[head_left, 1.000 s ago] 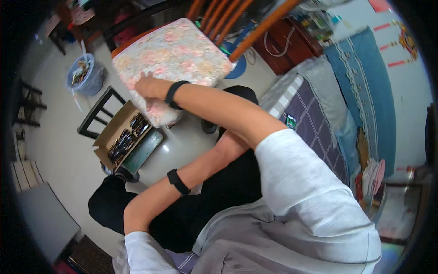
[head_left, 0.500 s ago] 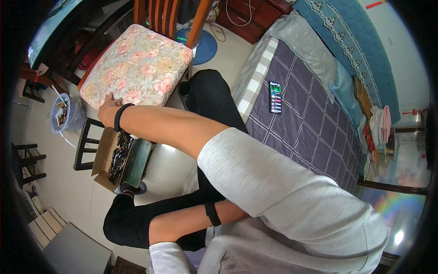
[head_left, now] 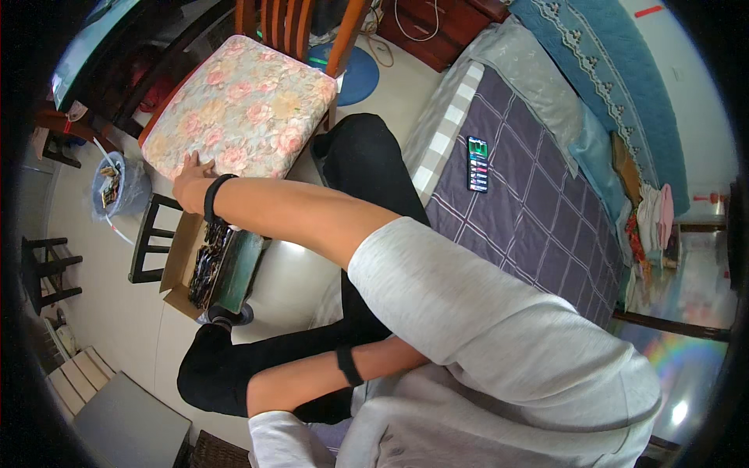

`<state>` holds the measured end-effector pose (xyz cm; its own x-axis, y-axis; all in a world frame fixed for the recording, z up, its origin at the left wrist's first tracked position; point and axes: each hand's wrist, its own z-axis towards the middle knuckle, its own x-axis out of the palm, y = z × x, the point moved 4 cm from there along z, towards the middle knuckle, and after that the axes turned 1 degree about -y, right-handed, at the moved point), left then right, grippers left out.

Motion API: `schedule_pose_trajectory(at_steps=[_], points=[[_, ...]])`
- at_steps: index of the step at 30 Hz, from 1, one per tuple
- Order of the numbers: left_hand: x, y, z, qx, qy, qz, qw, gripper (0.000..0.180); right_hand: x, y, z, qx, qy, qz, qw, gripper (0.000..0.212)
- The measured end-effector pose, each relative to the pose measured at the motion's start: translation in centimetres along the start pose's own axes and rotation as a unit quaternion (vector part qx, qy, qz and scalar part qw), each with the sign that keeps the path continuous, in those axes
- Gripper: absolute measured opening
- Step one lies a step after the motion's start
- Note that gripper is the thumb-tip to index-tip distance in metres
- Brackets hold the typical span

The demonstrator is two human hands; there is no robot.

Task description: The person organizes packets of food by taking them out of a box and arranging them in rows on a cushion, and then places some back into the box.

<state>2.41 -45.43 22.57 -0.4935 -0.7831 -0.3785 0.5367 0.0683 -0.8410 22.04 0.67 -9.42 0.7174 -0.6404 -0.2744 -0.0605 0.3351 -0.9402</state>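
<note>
My right hand (head_left: pixel 192 184) reaches across to the front edge of the floral seat cushion (head_left: pixel 248 109), which lies on a wooden chair (head_left: pixel 282 30). Its fingers are stretched out and apart over the cushion's edge; I see nothing held in them. Below that wrist stands an open cardboard box (head_left: pixel 178 274) with a heap of thin dark shiny pieces (head_left: pixel 207 261) in it, next to a green panel (head_left: pixel 238 273). My left hand (head_left: pixel 396 357) lies across my lap, with its fingers hidden under my right arm. Each wrist wears a black band.
A bed with a dark checked cover (head_left: pixel 538 210) is at the right, a phone (head_left: pixel 477 164) with a lit screen on it. A lined bin (head_left: pixel 129 191) and a dark stool (head_left: pixel 51 271) stand at the left. A black rack-like frame (head_left: pixel 147 240) is beside the box.
The whole view has shifted slightly. My right hand stays at the cushion's edge, with its fingers a little more spread. My left forearm has moved slightly.
</note>
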Motion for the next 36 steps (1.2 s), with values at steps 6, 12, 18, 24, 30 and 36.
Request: schedule_pose_trajectory(at_steps=[6,12,18,24,30,36], points=[[-7.3,1.1,-3.7,-0.178,0.034,-0.036,0.983,0.031,-2.3,-11.6,-2.7,-0.376,-0.022,0.401,0.835,0.068],[-22.3,2.9,-9.1,-0.37,-0.195,-0.114,0.901,0.024,7.8,-21.9,-3.9,-0.288,-0.114,0.611,0.729,0.099],[-28.9,9.4,-22.1,-0.33,-0.495,-0.221,0.773,0.039,8.4,-20.3,-5.5,-0.214,-0.281,0.73,0.585,0.075],[-27.3,13.3,-27.5,-0.438,-0.526,-0.131,0.717,0.036,7.9,-19.8,-5.8,-0.231,-0.25,0.738,0.583,0.07],[-25.9,16.2,-24.9,-0.393,-0.488,-0.104,0.772,0.029,10.1,-20.0,-2.0,-0.378,-0.006,0.768,0.517,0.067],[-24.9,16.4,-27.3,-0.417,-0.477,-0.098,0.767,0.027,9.2,-34.2,-2.4,-0.374,0.161,0.873,0.268,0.045]])
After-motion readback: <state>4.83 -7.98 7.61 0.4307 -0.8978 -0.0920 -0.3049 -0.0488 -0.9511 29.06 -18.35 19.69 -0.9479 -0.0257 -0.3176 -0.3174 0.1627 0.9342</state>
